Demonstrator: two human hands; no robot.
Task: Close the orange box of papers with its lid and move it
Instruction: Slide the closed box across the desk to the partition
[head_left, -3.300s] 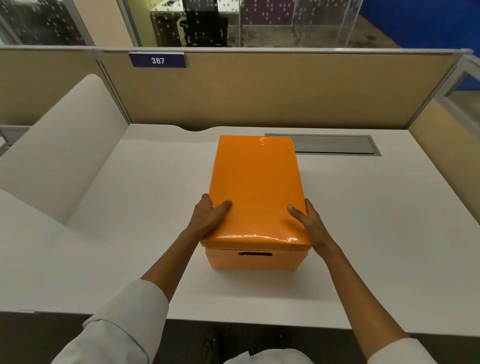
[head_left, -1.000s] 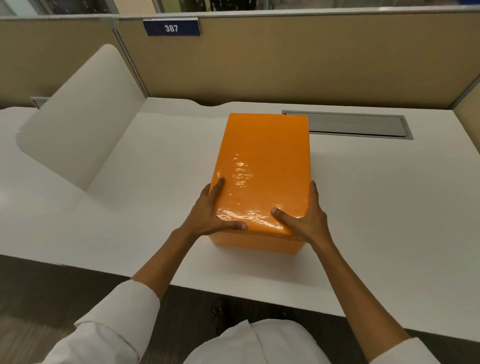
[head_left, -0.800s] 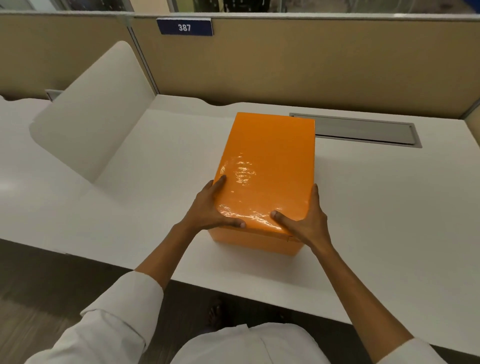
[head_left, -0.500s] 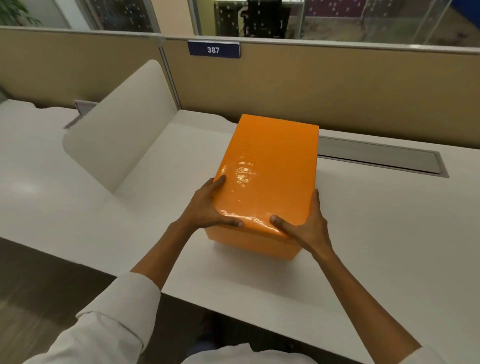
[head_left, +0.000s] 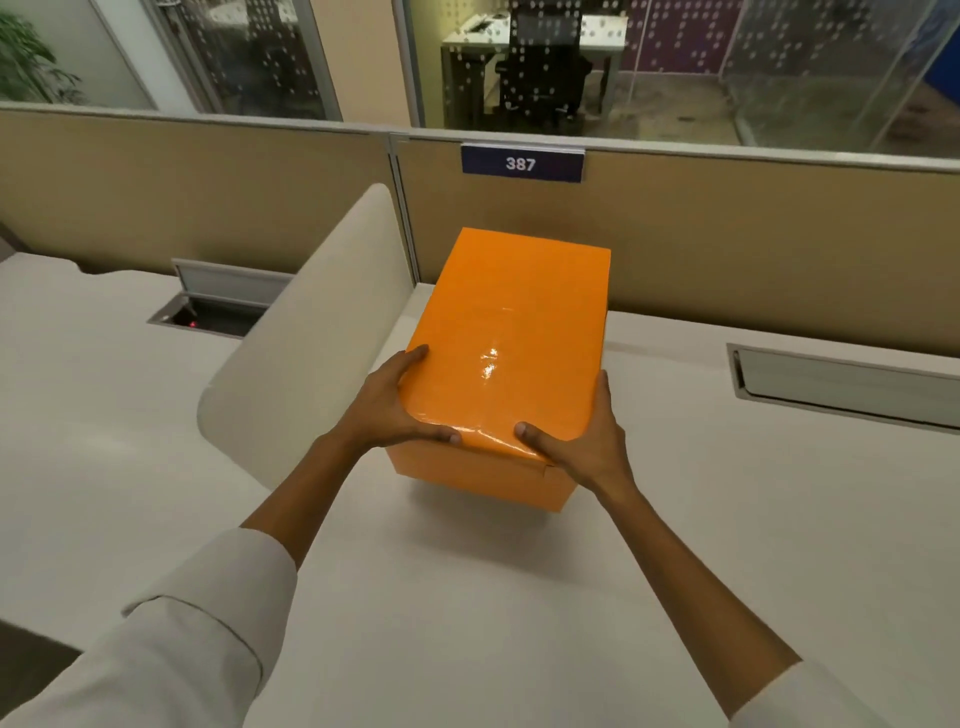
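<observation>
The orange box (head_left: 483, 480) has its glossy orange lid (head_left: 511, 332) seated on top, so the papers inside are hidden. It is lifted a little above the white desk (head_left: 467, 597), with a shadow beneath it. My left hand (head_left: 387, 405) grips the lid's near left corner, thumb on the front edge. Gripping the near right corner is my right hand (head_left: 584, 441), its thumb lying on the lid.
A white curved divider (head_left: 306, 353) stands just left of the box. Behind it runs a tan partition (head_left: 727, 244) with a "387" sign (head_left: 521, 164). A grey cable tray (head_left: 841, 387) is set into the desk at right, and an open cable hatch (head_left: 218, 306) at left.
Both hands shifted from the lid's sides to its near corners and raised the box off the desk. It has travelled leftward, toward the divider. My view swung left and up.
</observation>
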